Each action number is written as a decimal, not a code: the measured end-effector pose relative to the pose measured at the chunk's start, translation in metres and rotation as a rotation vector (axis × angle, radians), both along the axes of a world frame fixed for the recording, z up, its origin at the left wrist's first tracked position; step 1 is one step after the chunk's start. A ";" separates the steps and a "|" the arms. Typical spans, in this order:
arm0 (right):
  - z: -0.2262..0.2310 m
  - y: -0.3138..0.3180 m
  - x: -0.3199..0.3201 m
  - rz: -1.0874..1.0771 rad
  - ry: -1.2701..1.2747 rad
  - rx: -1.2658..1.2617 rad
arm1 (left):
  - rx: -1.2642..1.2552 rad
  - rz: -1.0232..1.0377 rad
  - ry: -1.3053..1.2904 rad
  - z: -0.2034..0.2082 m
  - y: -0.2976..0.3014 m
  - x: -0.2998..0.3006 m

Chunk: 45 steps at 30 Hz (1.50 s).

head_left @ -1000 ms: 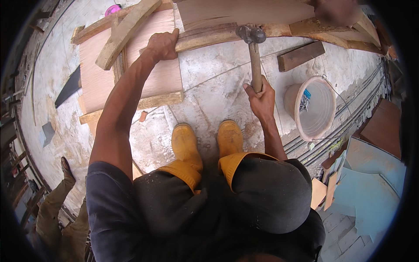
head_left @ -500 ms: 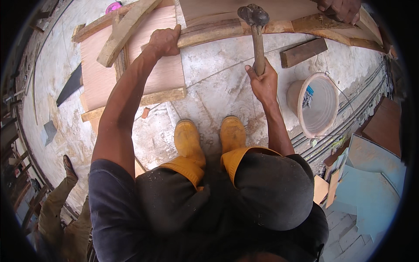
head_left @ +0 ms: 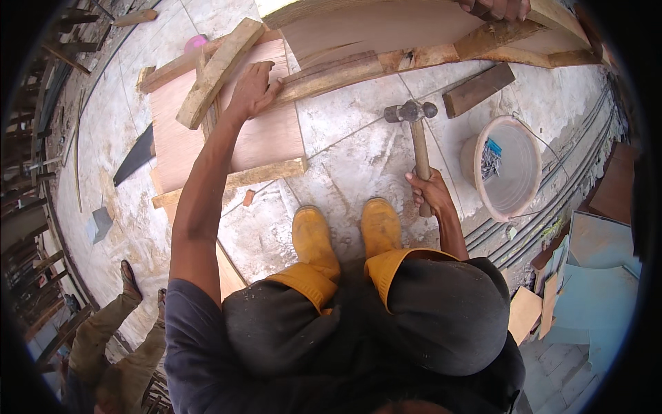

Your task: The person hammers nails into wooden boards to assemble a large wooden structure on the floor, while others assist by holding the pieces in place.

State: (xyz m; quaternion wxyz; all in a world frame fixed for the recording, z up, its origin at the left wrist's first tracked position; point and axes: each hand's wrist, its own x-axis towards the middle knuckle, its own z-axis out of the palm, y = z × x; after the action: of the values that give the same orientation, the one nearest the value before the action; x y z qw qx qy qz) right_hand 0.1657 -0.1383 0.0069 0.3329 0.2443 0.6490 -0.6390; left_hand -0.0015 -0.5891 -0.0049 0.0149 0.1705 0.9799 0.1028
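Note:
My right hand is closed round the wooden handle of a ball-peen hammer, its steel head pointing away from me. The hammer is held over the floor, apart from the wood. My left hand has its fingers stretched and thumb apart, beside the near-left end of a wooden frame backed with a brown panel. Whether it touches that end is hard to tell. Beneath this hand lies a plywood sheet edged with battens, and a loose wood block rests across it.
Another person's hand is on the frame's far right. A pail holding nails stands right, near a dark wood offcut and cables. Blue sheets lie lower right. Someone's legs show lower left. I wear yellow boots.
The hammer has dropped away from the frame toward me, its head now lower and turned sideways. My left hand's fingers have loosened from the frame's end and straightened. The view has shifted slightly.

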 end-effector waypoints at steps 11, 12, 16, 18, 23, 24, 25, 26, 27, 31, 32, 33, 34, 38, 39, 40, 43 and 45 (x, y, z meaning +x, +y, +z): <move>0.002 0.012 0.033 0.523 0.608 1.140 | 1.231 0.541 -0.525 0.061 0.029 0.085; 0.008 0.004 0.020 0.450 0.737 1.106 | 1.262 0.516 -0.623 0.059 0.039 0.090; 0.015 -0.056 -0.021 0.388 0.733 0.339 | 1.359 0.522 -0.865 0.048 0.107 0.115; -0.002 -0.088 -0.020 0.382 0.730 0.190 | 1.364 0.527 -0.917 0.033 0.146 0.127; -0.013 -0.124 -0.016 0.242 0.358 -0.099 | 1.235 0.480 -0.872 0.019 0.167 0.136; -0.014 -0.125 -0.016 0.224 0.389 -0.088 | 1.211 0.524 -0.760 0.019 0.163 0.133; -0.015 -0.125 -0.017 0.203 0.419 -0.076 | 1.185 0.564 -0.649 0.019 0.160 0.130; -0.016 -0.128 -0.018 0.197 0.413 -0.069 | 1.180 0.596 -0.630 0.018 0.153 0.125; -0.016 -0.131 -0.022 0.185 0.429 -0.123 | 1.227 0.609 -0.615 0.018 0.148 0.120; -0.021 -0.132 -0.043 0.209 0.578 0.027 | 1.168 0.558 -0.614 0.013 0.129 0.106; -0.017 -0.130 -0.049 0.201 0.664 0.096 | 1.104 0.482 -0.610 0.012 0.125 0.104; -0.017 -0.128 -0.056 0.196 0.661 0.100 | 1.104 0.478 -0.616 0.010 0.121 0.102; -0.018 -0.127 -0.062 0.201 0.723 0.118 | 0.974 0.266 -0.490 0.009 0.118 0.101; 0.001 -0.128 -0.079 0.270 0.856 0.161 | 0.539 0.003 -0.419 0.021 0.118 0.094; 0.007 -0.131 -0.082 0.290 0.880 0.170 | 0.543 0.002 -0.420 0.028 0.121 0.091; 0.014 -0.132 -0.084 0.292 0.879 0.174 | 0.455 0.032 -0.451 0.034 0.127 0.088; 0.026 -0.134 -0.085 0.280 0.852 0.153 | 0.562 0.031 -0.337 0.022 0.125 0.083; 0.027 -0.128 -0.079 0.186 0.849 0.302 | 0.757 0.004 -0.189 0.008 0.118 0.074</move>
State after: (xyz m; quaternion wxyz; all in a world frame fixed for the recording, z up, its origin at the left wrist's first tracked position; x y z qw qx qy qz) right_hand 0.0871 -0.2660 0.0335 0.0539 -0.0526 0.8329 -0.5482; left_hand 0.0723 -0.4707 0.0027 0.0408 0.1520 0.8672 0.4725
